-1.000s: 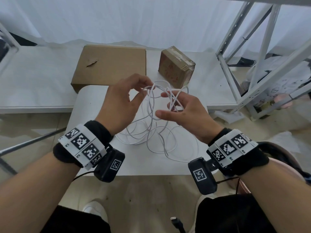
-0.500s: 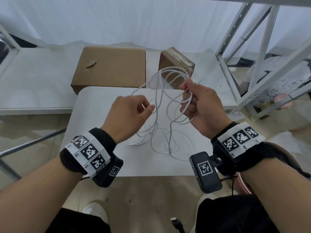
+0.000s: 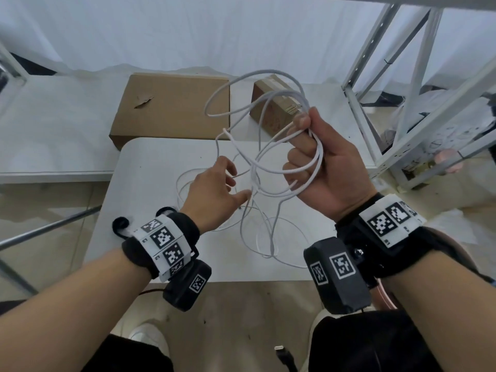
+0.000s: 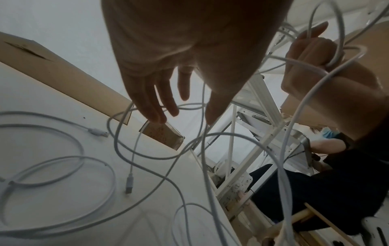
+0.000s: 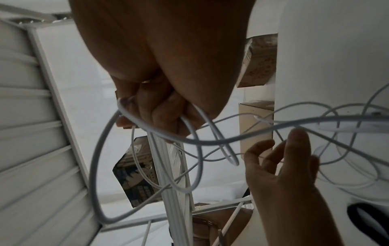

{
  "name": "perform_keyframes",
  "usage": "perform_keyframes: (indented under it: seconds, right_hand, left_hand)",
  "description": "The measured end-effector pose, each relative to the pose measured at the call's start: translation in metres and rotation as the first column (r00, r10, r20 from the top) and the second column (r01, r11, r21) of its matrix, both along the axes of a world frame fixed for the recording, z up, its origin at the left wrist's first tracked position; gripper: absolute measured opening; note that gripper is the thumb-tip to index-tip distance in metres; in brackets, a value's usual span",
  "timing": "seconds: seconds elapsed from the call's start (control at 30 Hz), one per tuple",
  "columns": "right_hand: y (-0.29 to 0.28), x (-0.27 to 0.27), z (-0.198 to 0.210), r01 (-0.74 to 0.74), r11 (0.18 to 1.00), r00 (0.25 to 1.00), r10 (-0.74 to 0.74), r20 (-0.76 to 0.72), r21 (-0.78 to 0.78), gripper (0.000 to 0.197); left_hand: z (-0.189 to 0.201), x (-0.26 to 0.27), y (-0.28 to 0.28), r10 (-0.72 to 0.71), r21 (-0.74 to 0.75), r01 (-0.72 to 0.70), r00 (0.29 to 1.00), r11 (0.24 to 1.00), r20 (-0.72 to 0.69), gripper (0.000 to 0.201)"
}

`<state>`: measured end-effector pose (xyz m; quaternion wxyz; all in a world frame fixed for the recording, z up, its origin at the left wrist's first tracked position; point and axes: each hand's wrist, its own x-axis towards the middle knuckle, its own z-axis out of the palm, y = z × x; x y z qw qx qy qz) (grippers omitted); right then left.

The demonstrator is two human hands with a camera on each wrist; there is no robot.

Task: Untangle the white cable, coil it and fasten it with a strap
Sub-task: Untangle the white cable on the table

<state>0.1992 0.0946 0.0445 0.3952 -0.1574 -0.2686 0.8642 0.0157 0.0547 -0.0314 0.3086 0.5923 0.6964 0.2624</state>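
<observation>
My right grip (image 3: 319, 167) held bundle of white cable (image 3: 271, 167) raised above surface (image 3: 139, 189); loops hung tangled between my two grips, blocking straight path across. My left grip (image 3: 214, 189) spread, fingers at hanging strands. More loops lay on surface under left grip. Flat cardboard box (image 3: 171, 106) and small box (image 3: 271, 114) closed far edge. White metal rack (image 3: 375, 84) walled right side. Near edge of surface bare.

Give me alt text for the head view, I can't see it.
The right hand holds up several tangled loops of white cable above a white table, where more cable trails. The left hand, fingers open, reaches toward the hanging strands.
</observation>
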Motion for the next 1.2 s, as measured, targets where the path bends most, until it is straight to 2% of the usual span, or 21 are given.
perform_keyframes:
  seconds: [0.1, 0.13, 0.17, 0.2, 0.23, 0.3, 0.37, 0.5, 0.57, 0.6, 0.67, 0.77, 0.83, 0.93, 1.0, 1.07, 1.13, 1.2]
  right_hand:
    - [0.001, 0.002, 0.000, -0.032, 0.999, 0.998, 0.031, -0.049, -0.007, 0.022]
    - [0.002, 0.002, 0.001, -0.035, 0.999, 0.998, 0.035, -0.056, -0.007, 0.022]
    - [0.002, 0.002, 0.000, -0.034, 0.999, 0.998, 0.034, -0.058, -0.006, 0.022]
    - [0.002, 0.002, 0.001, -0.026, 1.000, 0.998, 0.026, -0.054, -0.005, 0.024]
    - [0.003, 0.002, 0.000, -0.009, 1.000, 0.999, 0.009, -0.041, -0.003, 0.025]
    - [0.005, 0.003, -0.001, 0.035, 0.999, 0.999, -0.035, -0.007, 0.000, 0.027]
    - [0.009, 0.005, -0.002, 0.082, 0.997, 0.996, -0.082, 0.019, -0.006, 0.028]
    - [0.014, 0.008, -0.008, 0.239, 0.970, 0.966, -0.233, 0.114, -0.039, 0.030]
    - [0.016, 0.009, -0.012, 0.349, 0.936, 0.921, -0.332, 0.205, -0.050, 0.029]
    - [0.018, 0.011, -0.014, 0.401, 0.914, 0.892, -0.376, 0.252, -0.054, 0.029]
    - [0.021, 0.013, -0.018, 0.480, 0.875, 0.840, -0.435, 0.324, -0.070, 0.028]
    - [0.025, 0.016, -0.023, 0.577, 0.812, 0.768, -0.499, 0.401, -0.093, 0.029]
    - [0.027, 0.017, -0.025, 0.618, 0.780, 0.733, -0.525, 0.433, -0.101, 0.030]
    - [0.028, 0.019, -0.026, 0.654, 0.748, 0.702, -0.543, 0.461, -0.114, 0.032]
    - [0.028, 0.020, -0.027, 0.677, 0.730, 0.669, -0.558, 0.491, -0.093, 0.033]
    - [0.029, 0.020, -0.028, 0.687, 0.722, 0.648, -0.562, 0.514, -0.076, 0.031]
    - [0.029, 0.021, -0.028, 0.687, 0.723, 0.639, -0.555, 0.532, -0.071, 0.027]
    - [0.028, 0.021, -0.029, 0.683, 0.728, 0.636, -0.550, 0.542, -0.062, 0.024]
  left_hand:
    - [0.003, 0.007, 0.000, 0.016, -0.116, 0.011, 0.974, 0.993, 0.226, 0.045]
    - [0.005, 0.009, 0.000, 0.043, -0.179, 0.025, 0.929, 0.983, 0.368, 0.041]
    - [0.008, 0.012, 0.000, 0.095, -0.249, 0.044, 0.850, 0.968, 0.519, 0.037]
    - [0.011, 0.014, 0.001, 0.146, -0.309, 0.072, 0.765, 0.948, 0.627, 0.032]
    - [0.014, 0.016, 0.002, 0.170, -0.338, 0.096, 0.717, 0.936, 0.676, 0.027]
    - [0.016, 0.016, 0.001, 0.117, -0.306, 0.124, 0.742, 0.944, 0.661, 0.021]
    - [0.016, 0.014, 0.000, 0.024, -0.211, 0.124, 0.811, 0.970, 0.585, 0.017]
    - [0.020, 0.005, -0.002, -0.152, -0.033, 0.167, 0.952, 0.985, 0.266, 0.019]
    - [0.021, 0.000, -0.004, -0.170, 0.045, 0.166, 0.979, 0.985, 0.113, 0.022]
    - [0.022, -0.003, -0.005, -0.160, 0.089, 0.153, 0.983, 0.984, 0.086, 0.023]
    - [0.025, -0.008, -0.004, -0.114, 0.175, 0.093, 0.987, 0.980, 0.116, 0.023]
    - [0.032, -0.013, 0.005, 0.032, 0.223, -0.095, 0.962, 0.970, 0.271, 0.020]
    - [0.036, -0.017, 0.008, 0.143, 0.211, -0.234, 0.917, 0.949, 0.372, 0.024]
    - [0.043, -0.022, 0.006, 0.235, 0.227, -0.386, 0.836, 0.894, 0.496, 0.052]
    - [0.049, -0.022, 0.004, 0.269, 0.231, -0.485, 0.754, 0.843, 0.599, 0.065]
    - [0.056, -0.021, 0.003, 0.294, 0.242, -0.569, 0.689, 0.786, 0.663, 0.066]
    - [0.065, -0.020, 0.002, 0.281, 0.292, -0.601, 0.678, 0.744, 0.679, 0.059]
    - [0.067, -0.022, 0.001, 0.256, 0.349, -0.571, 0.724, 0.743, 0.640, 0.062]
